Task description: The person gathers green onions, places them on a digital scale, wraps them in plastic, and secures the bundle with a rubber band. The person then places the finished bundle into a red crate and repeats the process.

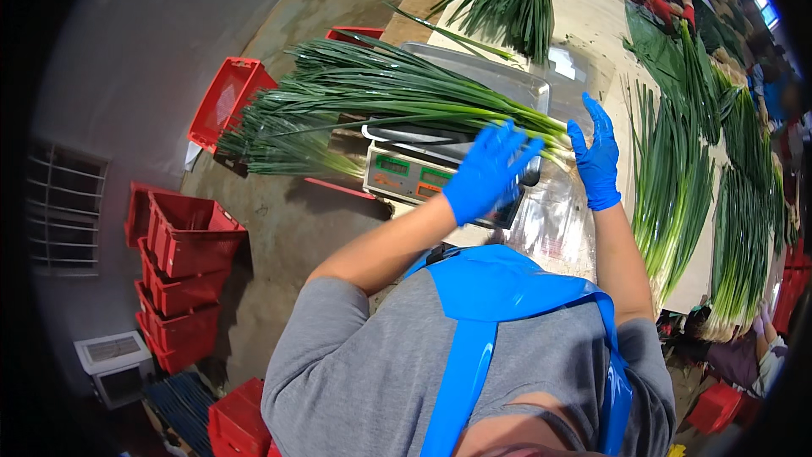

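A large bunch of green onions (406,86) lies across the metal pan (507,73) of a digital weighing scale (406,171). Its white root ends point right and its leaves hang past the pan on the left. My left hand (491,171), in a blue glove and blurred by motion, has its fingers apart over the near side of the stems; whether it touches them I cannot tell. Beside the root ends, my right hand (595,155), also blue-gloved, is raised with thumb and fingers spread and nothing in it. Clear plastic film (549,219) lies below the scale's right side.
More green onions (672,197) are laid along the table on the right, and another bunch (517,3) lies at the far end. A red crate (231,101) and a stack of red crates (184,279) stand at left. A co-worker's red-gloved hands (672,11) are at upper right.
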A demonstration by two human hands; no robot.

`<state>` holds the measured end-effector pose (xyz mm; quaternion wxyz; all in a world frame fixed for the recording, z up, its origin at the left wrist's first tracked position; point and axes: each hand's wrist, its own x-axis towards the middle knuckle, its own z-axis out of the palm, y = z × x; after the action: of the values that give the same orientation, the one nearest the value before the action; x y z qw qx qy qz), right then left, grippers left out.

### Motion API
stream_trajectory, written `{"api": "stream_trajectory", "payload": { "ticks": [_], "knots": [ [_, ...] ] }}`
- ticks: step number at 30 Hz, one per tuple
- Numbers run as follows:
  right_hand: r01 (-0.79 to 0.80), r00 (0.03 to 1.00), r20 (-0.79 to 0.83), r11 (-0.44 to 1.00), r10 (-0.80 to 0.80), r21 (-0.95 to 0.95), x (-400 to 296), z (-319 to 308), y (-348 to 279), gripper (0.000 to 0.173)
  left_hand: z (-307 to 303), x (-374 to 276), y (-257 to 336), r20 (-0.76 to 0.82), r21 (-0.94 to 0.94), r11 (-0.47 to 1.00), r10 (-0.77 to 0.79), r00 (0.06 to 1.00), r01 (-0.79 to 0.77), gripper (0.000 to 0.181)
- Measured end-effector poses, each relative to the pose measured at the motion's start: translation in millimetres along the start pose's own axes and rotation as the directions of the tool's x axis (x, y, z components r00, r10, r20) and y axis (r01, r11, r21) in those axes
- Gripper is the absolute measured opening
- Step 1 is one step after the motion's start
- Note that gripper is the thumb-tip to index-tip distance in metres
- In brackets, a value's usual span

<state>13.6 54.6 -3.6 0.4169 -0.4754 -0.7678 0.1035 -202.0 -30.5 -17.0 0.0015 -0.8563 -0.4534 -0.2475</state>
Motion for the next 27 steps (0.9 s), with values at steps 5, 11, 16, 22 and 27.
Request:
{"api": "stream_trajectory", "payload": {
  "ticks": [5, 11, 16, 22, 27],
  "knots": [
    [-0.019, 0.999, -0.025, 0.989, 0.023, 0.145, -30.8, -1.1, -31.1, 0.045, 12.1, 51.7, -60.0, 0.111, 0.259, 0.966, -0.026, 0.993, -0.003, 0.112],
    [-0.068, 0.994, -0.062, 0.968, 0.085, 0.243, -53.7, -21.6, -22.9, 0.045, 24.4, 82.4, -103.1, 0.581, 0.095, 0.993, 0.005, 0.814, -0.073, 0.118],
    [-0.140, 0.986, -0.078, 0.983, 0.149, 0.115, -74.3, -50.1, -7.2, 0.042, 42.1, 83.6, -124.0, 0.556, 0.033, 0.992, 0.080, 0.828, -0.118, 0.118],
    [-0.273, 0.948, -0.095, 0.929, 0.305, 0.251, -107.5, -48.6, 7.9, 0.038, 28.8, 96.5, -107.0, 0.653, 0.172, 0.982, -0.054, 0.755, -0.079, 0.093],
    [-0.607, 0.791, 0.360, 0.564, 0.494, 0.559, -150.2, -14.9, 34.7, 0.028, 41.6, 84.3, -112.6, 0.556, 0.064, 0.998, -0.035, 0.831, 0.000, 0.072]
  ]
}}
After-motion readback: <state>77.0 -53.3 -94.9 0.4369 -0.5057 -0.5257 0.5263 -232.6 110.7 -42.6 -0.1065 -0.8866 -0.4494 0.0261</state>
